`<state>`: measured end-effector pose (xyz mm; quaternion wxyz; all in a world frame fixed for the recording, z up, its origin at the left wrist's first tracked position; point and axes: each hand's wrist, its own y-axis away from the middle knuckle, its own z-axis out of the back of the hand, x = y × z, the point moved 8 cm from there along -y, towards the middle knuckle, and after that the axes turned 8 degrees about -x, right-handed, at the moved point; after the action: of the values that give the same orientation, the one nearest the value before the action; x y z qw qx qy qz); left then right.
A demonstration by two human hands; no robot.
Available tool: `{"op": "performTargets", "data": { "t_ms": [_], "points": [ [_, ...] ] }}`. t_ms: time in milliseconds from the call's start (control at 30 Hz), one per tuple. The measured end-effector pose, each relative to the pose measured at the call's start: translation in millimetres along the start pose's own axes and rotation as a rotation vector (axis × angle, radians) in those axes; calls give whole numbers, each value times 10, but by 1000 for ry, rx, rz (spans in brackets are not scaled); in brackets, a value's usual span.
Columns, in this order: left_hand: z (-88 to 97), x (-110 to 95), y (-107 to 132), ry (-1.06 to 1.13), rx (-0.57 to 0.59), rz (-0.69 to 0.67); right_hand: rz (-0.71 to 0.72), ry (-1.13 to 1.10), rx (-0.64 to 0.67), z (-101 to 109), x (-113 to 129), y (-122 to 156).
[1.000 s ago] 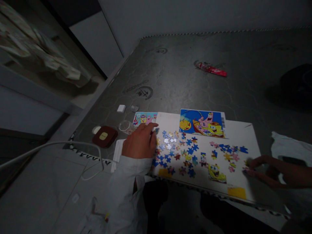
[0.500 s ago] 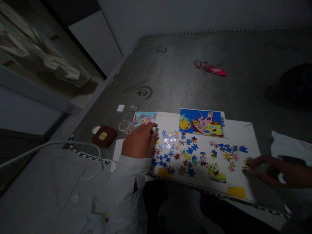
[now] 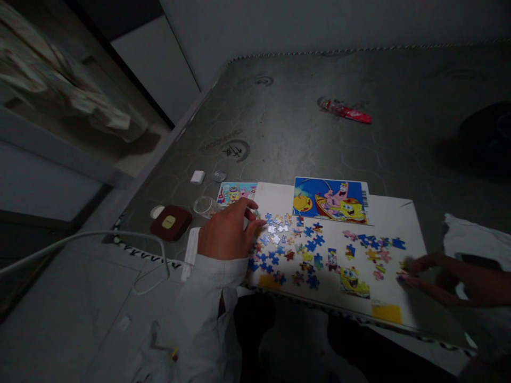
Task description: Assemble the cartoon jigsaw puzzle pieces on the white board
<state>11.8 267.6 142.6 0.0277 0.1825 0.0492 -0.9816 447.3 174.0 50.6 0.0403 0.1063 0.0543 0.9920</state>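
Over the left edge of a white board (image 3: pixel 393 213) is my left hand (image 3: pixel 227 231), its thumb and forefinger apart above loose jigsaw puzzle pieces (image 3: pixel 272 229). I see nothing held in it. At the board's right side, my right hand (image 3: pixel 459 279) pinches a small yellow and pink puzzle piece (image 3: pixel 404 264) at its fingertips, dimly lit. Between the hands lie several blue, yellow and pink pieces, some joined. A joined yellow cartoon face (image 3: pixel 354 282) lies near the front edge. The blue picture card (image 3: pixel 331 201) rests at the board's back.
Left of the board are a clear plastic cup (image 3: pixel 205 206), a second picture card (image 3: pixel 231 192), a brown case (image 3: pixel 171 223) and a white cable (image 3: pixel 120 232). A red wrapper (image 3: pixel 345 110) lies farther back. White paper (image 3: pixel 475 236) and a dark phone-like object (image 3: pixel 479 261) are at right.
My left thumb has moved right, away from the forefinger, so the gap between them is wider. My right hand has stayed in nearly the same place.
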Motion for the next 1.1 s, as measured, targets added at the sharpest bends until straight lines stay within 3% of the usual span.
{"op": "performTargets", "data": {
  "t_ms": [267, 500, 700, 1100],
  "points": [
    [12, 9, -26, 9, 41, 18, -32, -146, 97, -44, -85, -44],
    [-10, 9, -27, 23, 69, 18, -125, -134, 201, -111, -184, -75],
    [-11, -3, -21, 2, 96, 42, -71, -95, 117, -56, -112, -59],
    [24, -2, -21, -11, 13, -4, -94, -138, 70, -16, -72, -54]
  ]
}}
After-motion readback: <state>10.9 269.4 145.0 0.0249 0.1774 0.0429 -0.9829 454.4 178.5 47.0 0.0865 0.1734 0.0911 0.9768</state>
